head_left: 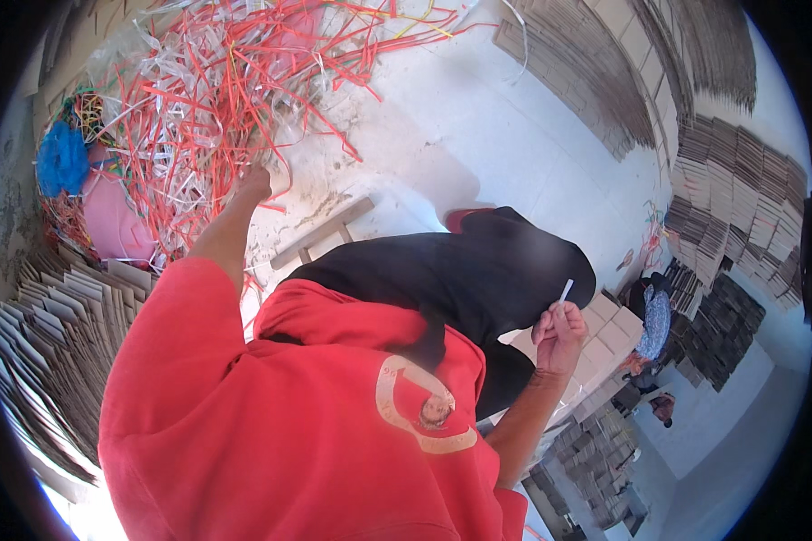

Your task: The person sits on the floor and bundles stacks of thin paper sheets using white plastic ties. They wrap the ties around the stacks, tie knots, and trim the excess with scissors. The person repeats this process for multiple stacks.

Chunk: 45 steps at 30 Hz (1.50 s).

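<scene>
My right hand is held up at the right, over my black-trousered leg. Its fingers are closed around a short, thin white stick that points upward; what kind of stick it is I cannot make out. My left hand reaches out to the lower right edge of a tangled heap of red and white plastic straps. The fingers there merge with the straps, so whether they grip any is unclear.
Stacked flat cardboard stands at the left, beside a pink sack and a blue bundle. A wooden frame lies on the pale floor. More cardboard stacks and another person are at the right.
</scene>
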{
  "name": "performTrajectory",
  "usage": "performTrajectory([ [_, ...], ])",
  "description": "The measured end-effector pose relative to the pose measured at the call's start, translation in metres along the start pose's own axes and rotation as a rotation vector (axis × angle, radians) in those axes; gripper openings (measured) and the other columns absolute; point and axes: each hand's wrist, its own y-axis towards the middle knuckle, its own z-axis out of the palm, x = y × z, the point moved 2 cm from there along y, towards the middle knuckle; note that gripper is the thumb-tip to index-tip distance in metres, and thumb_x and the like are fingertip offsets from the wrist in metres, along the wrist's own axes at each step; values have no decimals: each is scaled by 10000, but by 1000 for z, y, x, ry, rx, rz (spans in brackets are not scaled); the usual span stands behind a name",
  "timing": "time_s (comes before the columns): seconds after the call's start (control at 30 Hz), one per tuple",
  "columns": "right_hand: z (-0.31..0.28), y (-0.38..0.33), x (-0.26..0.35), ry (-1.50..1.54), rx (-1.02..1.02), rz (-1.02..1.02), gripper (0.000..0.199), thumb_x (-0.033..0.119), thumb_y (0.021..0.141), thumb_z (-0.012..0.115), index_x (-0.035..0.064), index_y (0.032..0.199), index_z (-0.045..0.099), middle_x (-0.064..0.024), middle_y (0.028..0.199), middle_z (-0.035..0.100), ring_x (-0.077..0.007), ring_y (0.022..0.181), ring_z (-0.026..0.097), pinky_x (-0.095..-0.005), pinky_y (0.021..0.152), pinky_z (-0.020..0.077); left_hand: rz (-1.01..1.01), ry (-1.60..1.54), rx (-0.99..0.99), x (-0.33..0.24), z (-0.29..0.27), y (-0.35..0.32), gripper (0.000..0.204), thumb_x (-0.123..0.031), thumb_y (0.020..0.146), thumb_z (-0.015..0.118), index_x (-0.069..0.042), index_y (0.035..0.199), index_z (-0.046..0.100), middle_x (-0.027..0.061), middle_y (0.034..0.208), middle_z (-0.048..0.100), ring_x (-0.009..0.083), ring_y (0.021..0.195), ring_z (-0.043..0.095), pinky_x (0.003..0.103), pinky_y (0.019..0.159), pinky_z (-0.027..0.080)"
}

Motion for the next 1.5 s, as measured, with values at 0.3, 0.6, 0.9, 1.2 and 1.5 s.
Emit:
performTrajectory([
  [0.3,37,-22,16,-15,222,-140,107,73,809,583,-33,811,574,-178,752,612,-125,458,505,-237,431,422,1061,-655,-564,-130,-126,-200,258,47,679,544,-24,918,613,155,905,619,328,838,610,374,721,502],
  [0.6,97,-26,34,82,671,-374,173,79,838,533,-85,784,549,-317,1201,479,-152,538,569,-245,496,472,1696,-621,-405,-232,-236,-349,232,-43,771,519,-48,1000,555,81,922,624,248,814,626,322,638,510],
  [0.9,-17,-9,47,464,118,-480,128,80,910,457,20,803,495,-59,627,483,-146,492,471,-296,457,444,1529,-582,-63,-254,-270,-271,116,-73,816,620,19,875,660,76,778,663,128,657,606,254,592,494],
  [1.2,-130,-4,53,472,-171,-622,100,112,901,495,33,847,524,-43,691,466,-144,596,436,-302,545,412,1241,-600,27,-259,-363,-219,149,-141,814,620,1,771,635,-45,559,481,26,466,357,187,426,250],
  [1.5,-190,-12,27,446,-244,-584,93,89,897,487,19,849,526,-56,718,498,-160,623,486,-334,604,466,1528,-1104,248,-290,-376,-251,218,-188,854,578,20,793,553,64,712,533,75,501,393,183,440,303],
])
